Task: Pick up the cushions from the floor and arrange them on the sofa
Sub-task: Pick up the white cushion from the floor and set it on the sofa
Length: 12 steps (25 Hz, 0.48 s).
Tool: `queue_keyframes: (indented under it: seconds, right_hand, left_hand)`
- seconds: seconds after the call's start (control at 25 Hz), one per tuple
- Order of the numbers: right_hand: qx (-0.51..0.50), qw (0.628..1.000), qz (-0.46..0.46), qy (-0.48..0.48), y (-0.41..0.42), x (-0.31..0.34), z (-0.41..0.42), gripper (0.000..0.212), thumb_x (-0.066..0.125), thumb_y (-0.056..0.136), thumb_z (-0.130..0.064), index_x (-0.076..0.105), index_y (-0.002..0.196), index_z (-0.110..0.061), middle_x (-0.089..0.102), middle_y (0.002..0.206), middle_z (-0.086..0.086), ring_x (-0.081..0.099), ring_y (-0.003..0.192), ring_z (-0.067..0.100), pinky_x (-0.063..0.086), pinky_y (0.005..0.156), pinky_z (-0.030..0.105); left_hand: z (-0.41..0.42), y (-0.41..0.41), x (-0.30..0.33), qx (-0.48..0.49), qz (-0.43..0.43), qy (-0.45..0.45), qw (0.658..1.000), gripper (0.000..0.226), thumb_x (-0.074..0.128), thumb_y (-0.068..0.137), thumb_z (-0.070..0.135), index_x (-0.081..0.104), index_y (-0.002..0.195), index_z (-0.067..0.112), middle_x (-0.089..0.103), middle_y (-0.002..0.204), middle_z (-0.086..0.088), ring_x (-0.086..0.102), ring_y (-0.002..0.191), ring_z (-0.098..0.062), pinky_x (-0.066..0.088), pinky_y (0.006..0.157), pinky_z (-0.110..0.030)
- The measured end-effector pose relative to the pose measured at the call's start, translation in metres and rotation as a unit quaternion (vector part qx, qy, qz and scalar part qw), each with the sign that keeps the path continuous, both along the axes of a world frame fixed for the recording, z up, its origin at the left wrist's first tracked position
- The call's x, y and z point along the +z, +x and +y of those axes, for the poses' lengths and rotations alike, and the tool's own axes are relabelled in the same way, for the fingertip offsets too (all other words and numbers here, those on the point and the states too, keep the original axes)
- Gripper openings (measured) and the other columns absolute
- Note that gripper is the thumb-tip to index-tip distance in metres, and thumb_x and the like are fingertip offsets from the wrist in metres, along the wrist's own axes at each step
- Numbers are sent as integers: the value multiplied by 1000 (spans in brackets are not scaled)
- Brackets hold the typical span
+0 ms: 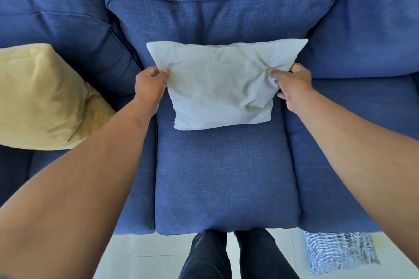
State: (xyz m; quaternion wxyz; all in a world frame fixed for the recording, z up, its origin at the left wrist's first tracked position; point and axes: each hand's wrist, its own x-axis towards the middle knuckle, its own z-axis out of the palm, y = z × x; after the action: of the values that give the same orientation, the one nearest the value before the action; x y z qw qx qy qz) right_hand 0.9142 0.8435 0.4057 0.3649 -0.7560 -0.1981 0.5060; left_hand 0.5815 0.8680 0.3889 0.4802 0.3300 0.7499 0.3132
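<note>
A pale grey cushion (217,84) leans against the backrest of the blue sofa (226,176), its lower edge resting on the middle seat. My left hand (149,84) pinches its left edge and my right hand (292,84) grips its right edge, bunching the fabric. A yellow cushion (43,97) stands on the left seat against the backrest.
A striped grey-and-white cushion (337,251) lies on the pale tiled floor (140,249) at the sofa's front right. My legs in dark trousers (226,256) stand right at the front edge of the middle seat.
</note>
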Motion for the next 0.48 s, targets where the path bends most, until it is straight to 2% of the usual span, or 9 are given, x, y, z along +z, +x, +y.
queue_keyframes:
  seconds: [0.08,0.12,0.2,0.28,0.32,0.4,0.48]
  right_hand:
    - [3,1000,-10,2,-2,4,-3,34,81,90,-21,68,121,-18,74,109,-5,69,94,9,58,83,32]
    - [8,1000,-19,3,-2,8,-7,30,80,91,-22,68,119,-19,74,112,-4,69,97,12,59,90,36]
    - [4,1000,-26,11,-4,16,-19,23,79,93,-22,68,113,-25,73,106,-6,68,96,12,58,100,40]
    - [1,999,-30,15,-7,29,-36,36,78,93,-24,67,128,-21,73,109,-6,68,101,14,56,105,41]
    - [5,999,-37,12,-8,35,-46,47,77,93,-26,64,137,-16,74,119,-2,68,107,16,55,106,40]
    - [22,998,-60,15,-11,48,-68,53,75,93,-29,61,141,-10,72,134,7,65,105,16,54,103,35]
    - [42,995,-83,20,-11,61,-97,50,72,94,-31,62,135,-4,71,136,9,69,110,22,53,102,36]
  left_hand:
    - [-8,2,5,2,9,-7,1000,21,67,101,22,73,114,7,76,117,-1,72,107,-18,60,102,-39]
    - [-15,5,8,-4,13,-11,1000,23,67,101,22,74,118,9,77,118,0,73,107,-18,60,101,-38]
    - [-31,12,17,-27,38,-11,999,19,65,101,24,75,113,15,77,107,3,70,97,-16,59,93,-34]
    - [-52,18,31,-53,83,-18,995,21,62,101,28,72,116,18,69,96,8,61,90,-14,54,84,-34]
    - [-64,22,39,-72,102,-21,992,32,60,102,30,69,129,17,68,98,9,58,94,-13,51,85,-34]
    - [-90,30,51,-113,123,-27,986,46,58,105,35,59,147,16,70,123,7,59,108,-13,45,87,-27]
    - [-116,43,63,-151,122,-26,981,48,55,106,38,56,150,20,64,144,3,61,114,-13,46,78,-19]
